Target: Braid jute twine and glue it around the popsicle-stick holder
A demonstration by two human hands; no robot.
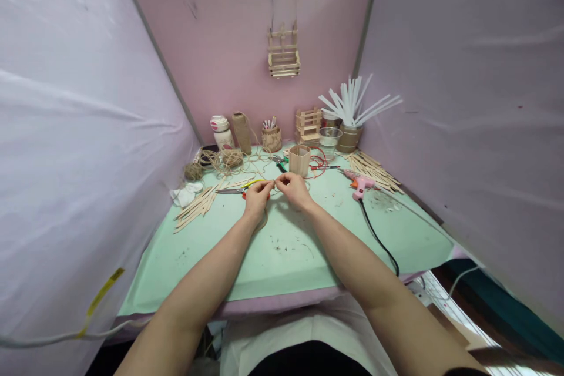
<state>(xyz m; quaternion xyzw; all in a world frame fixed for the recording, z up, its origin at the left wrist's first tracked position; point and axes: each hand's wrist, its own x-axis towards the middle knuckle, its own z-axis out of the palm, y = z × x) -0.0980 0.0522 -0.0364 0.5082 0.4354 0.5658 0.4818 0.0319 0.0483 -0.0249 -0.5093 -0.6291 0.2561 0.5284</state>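
Observation:
My left hand (258,198) and my right hand (293,189) meet over the middle of the table, fingertips pinched close together. Between them they grip thin jute twine (265,223), and a length of it hangs below my left hand. Scissors (231,191) with red handles lie partly hidden behind my left hand, beside a yellow-handled tool (252,183). Just beyond my right hand stands a small cup made of wooden craft sticks (299,162). Green-handled pliers (281,165) lie to the left of this cup.
Loose craft sticks lie at left (198,205) and right (374,170). Tangled twine (215,160) sits near a twine spool (242,133) and a white bottle (222,133). A pink glue gun (362,183) with a black cord rests at right. A stick basket (284,61) hangs behind.

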